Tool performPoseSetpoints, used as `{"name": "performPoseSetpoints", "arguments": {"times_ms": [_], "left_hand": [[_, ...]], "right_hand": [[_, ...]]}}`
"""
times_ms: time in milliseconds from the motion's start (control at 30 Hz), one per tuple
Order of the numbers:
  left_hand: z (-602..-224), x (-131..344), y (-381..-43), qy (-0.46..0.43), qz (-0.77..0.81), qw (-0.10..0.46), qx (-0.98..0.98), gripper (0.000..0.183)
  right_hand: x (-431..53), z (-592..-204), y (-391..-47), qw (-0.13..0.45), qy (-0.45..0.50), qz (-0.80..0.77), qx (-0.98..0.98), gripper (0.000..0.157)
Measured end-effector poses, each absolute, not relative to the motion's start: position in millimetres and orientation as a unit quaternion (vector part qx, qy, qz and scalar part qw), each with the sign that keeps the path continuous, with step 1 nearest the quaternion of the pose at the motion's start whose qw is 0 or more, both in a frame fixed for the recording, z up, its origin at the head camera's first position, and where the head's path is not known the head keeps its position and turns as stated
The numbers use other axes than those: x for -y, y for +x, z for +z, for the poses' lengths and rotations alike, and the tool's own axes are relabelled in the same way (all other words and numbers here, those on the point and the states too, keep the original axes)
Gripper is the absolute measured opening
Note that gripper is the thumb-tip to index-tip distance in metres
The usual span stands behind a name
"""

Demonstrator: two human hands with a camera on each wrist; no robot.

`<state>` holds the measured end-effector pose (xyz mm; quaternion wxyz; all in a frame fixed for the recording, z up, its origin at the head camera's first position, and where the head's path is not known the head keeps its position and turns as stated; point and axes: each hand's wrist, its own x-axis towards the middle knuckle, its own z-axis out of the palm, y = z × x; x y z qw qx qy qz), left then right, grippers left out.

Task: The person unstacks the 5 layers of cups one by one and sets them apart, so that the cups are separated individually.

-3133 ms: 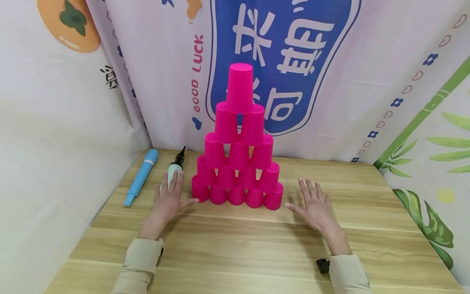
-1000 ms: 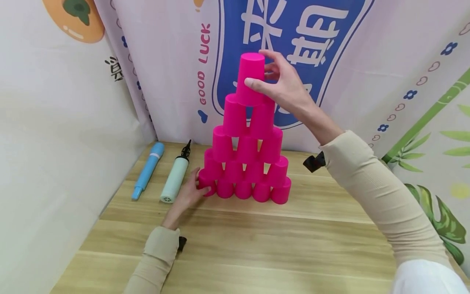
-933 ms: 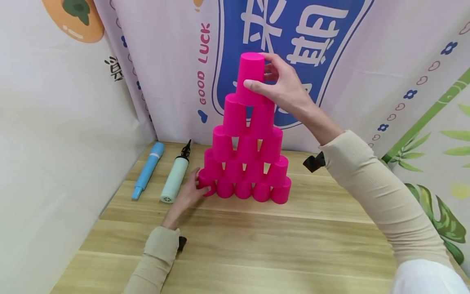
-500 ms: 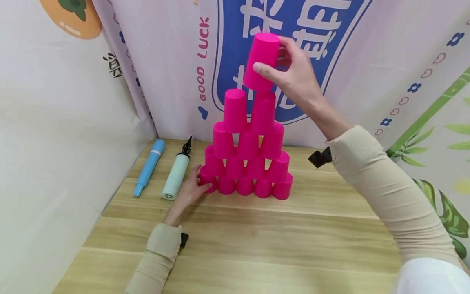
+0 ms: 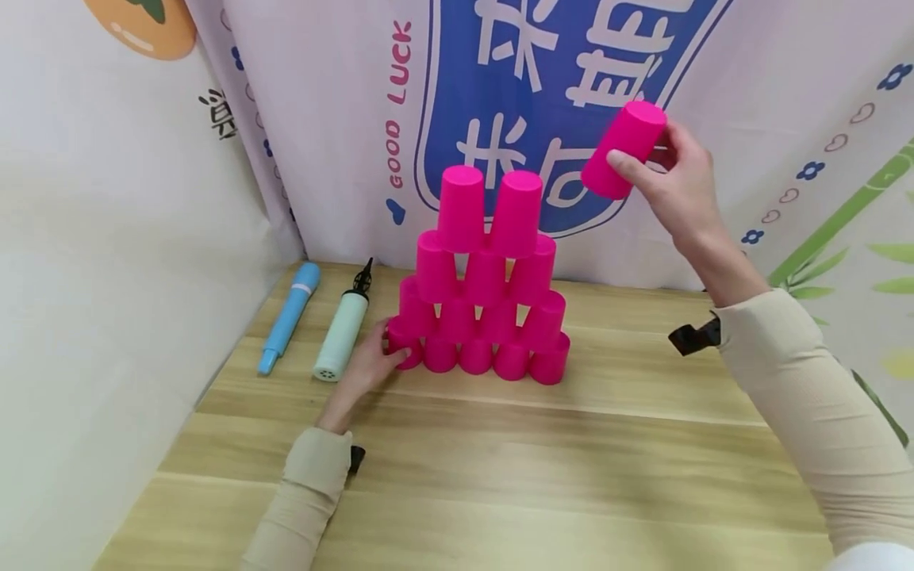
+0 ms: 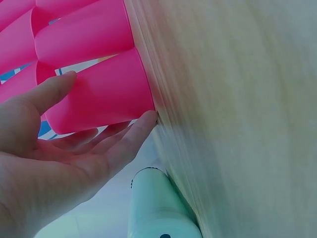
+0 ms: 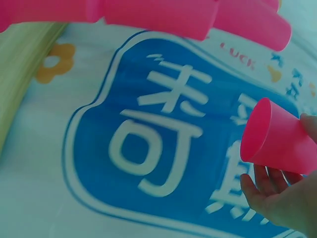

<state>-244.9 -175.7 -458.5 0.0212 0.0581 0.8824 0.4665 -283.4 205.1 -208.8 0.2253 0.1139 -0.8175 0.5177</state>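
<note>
Inverted pink cups stand in a pyramid [image 5: 485, 274], its upper row now two cups side by side. My right hand [image 5: 681, 186] holds a pink cup [image 5: 628, 147] in the air to the right of the pyramid, thumb on the near side, the cup tilted. In the right wrist view the cup's rim [image 7: 256, 130] faces left, away from the palm. At the lower left, my left hand [image 5: 367, 361] grips the end cup [image 5: 405, 349] of the bottom row. The left wrist view has my thumb and fingers on opposite sides of that cup [image 6: 104, 94].
A mint-green hand pump [image 5: 343, 333] with a black nozzle lies left of my left hand. Farther left is a blue pump-like tube [image 5: 289, 317]. The wooden table [image 5: 485, 468] meets printed cloth [image 5: 343, 143] at the back.
My right hand has reached up, taken the top cup, lifted it off and carried it right, tilting it. My left hand has moved from the table onto the bottom-left cup and stays there.
</note>
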Motion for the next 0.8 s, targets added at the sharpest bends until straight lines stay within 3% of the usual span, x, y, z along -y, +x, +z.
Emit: {"name": "performPoseSetpoints", "arguments": {"times_ms": [467, 800], "left_hand": [[-453.2, 179.4, -247.7, 0.067, 0.462, 0.033, -0.884, 0.061], [-453.6, 176.9, -247.1, 0.068, 0.456, 0.045, -0.886, 0.062]], "right_hand": [[-255.4, -257.8, -311.3, 0.186, 0.035, 0.497, 0.847, 0.062], [-269.9, -296.9, -320.8, 0.147, -0.001, 0.469, 0.871, 0.07]]}}
